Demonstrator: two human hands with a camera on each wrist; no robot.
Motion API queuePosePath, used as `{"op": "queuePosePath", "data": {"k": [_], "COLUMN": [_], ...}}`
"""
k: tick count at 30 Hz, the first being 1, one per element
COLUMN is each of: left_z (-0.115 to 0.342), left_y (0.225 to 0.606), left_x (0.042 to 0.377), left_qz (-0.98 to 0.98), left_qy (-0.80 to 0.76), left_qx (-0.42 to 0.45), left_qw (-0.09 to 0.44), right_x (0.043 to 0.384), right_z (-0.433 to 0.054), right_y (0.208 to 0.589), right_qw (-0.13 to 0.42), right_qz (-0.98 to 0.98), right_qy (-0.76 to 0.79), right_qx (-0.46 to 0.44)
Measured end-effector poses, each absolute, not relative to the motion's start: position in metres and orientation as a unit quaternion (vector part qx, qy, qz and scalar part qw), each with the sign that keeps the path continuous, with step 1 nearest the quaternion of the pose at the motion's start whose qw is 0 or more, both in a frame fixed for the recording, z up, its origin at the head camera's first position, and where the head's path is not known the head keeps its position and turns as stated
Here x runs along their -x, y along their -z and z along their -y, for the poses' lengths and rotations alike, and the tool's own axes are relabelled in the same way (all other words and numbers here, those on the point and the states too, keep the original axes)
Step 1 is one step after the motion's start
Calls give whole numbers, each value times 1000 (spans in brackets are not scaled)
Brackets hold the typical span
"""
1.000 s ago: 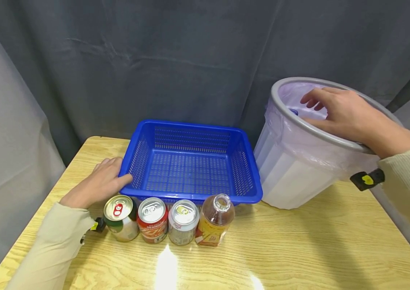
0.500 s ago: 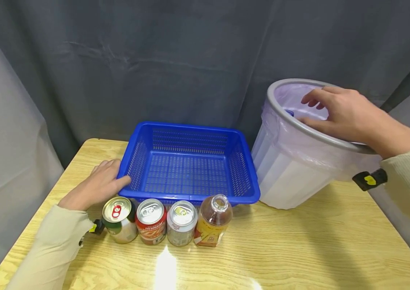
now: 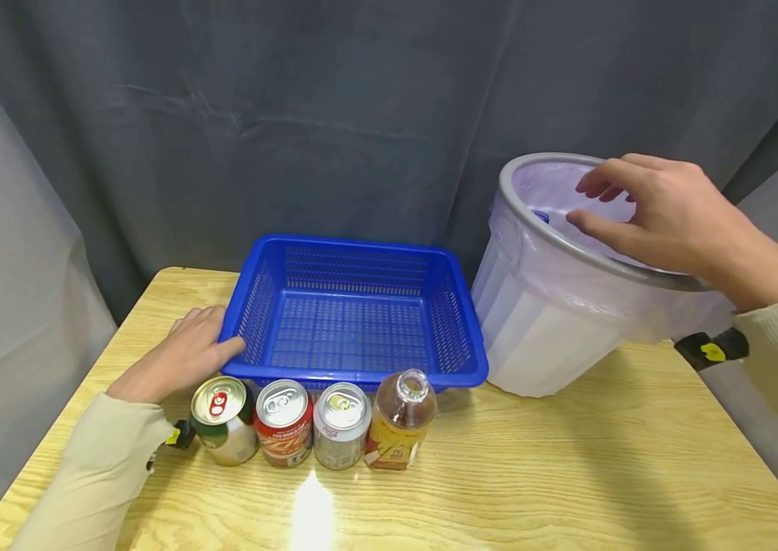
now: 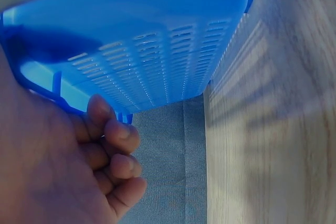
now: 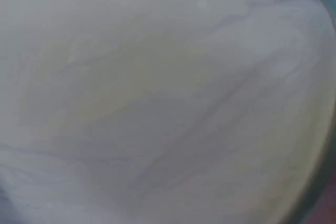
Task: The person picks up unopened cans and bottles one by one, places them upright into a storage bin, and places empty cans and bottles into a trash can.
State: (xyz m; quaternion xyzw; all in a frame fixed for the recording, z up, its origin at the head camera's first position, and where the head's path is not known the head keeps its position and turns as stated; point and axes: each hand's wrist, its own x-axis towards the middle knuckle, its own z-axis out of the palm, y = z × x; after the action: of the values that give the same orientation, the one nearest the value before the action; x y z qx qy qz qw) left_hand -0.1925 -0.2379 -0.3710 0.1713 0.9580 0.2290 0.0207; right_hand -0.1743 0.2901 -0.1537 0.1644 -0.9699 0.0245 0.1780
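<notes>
My left hand [image 3: 185, 348] grips the left rim of a blue plastic basket [image 3: 354, 337], thumb over the edge. In the left wrist view its fingers [image 4: 123, 137] curl under the rim beside the slotted wall. The basket's inside shows bare. My right hand [image 3: 667, 214] hovers over the mouth of a white bin [image 3: 533, 337], fingers loosely bent and nothing between them. A lilac liner bag [image 3: 561, 180] covers the bin's wall under a grey ring. Pale, blurred liner [image 5: 168, 98] fills the right wrist view. Part of a blue object [image 3: 541, 216] shows inside the bin.
Along the basket's front stand a green-and-gold can [image 3: 226, 428], a red can [image 3: 283, 428], a silver-white can [image 3: 342, 428] and a clear bottle [image 3: 400, 421] with a yellow label. They share a wooden table [image 3: 533, 474]. A grey curtain [image 3: 333, 115] hangs behind.
My right hand has risen slightly and shifted right over the bin, its thumb and fingers spreading a little. The left hand keeps its grip on the basket; the whole view has drifted slightly.
</notes>
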Motion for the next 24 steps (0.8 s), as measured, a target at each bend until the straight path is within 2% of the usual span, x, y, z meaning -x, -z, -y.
{"op": "queuePosePath", "data": {"k": [5,9,24], "left_z": [238,238,239], "left_y": [372,372,373], "left_x": [194,196,199], "left_qz": [-958,-957,-956], "left_qy": [-229,-232,-234], "left_qx": [-171,-172,-174], "left_qw": [22,24,23], "right_x": [165,161,153], "right_z": [-286,-281,-268], "right_y": [156,157,163], "right_qw": [254,294,329], "right_qz": [946,927,895], "right_qy": [-67,-84,-77], "right_qx": [-190,-216,-292]}}
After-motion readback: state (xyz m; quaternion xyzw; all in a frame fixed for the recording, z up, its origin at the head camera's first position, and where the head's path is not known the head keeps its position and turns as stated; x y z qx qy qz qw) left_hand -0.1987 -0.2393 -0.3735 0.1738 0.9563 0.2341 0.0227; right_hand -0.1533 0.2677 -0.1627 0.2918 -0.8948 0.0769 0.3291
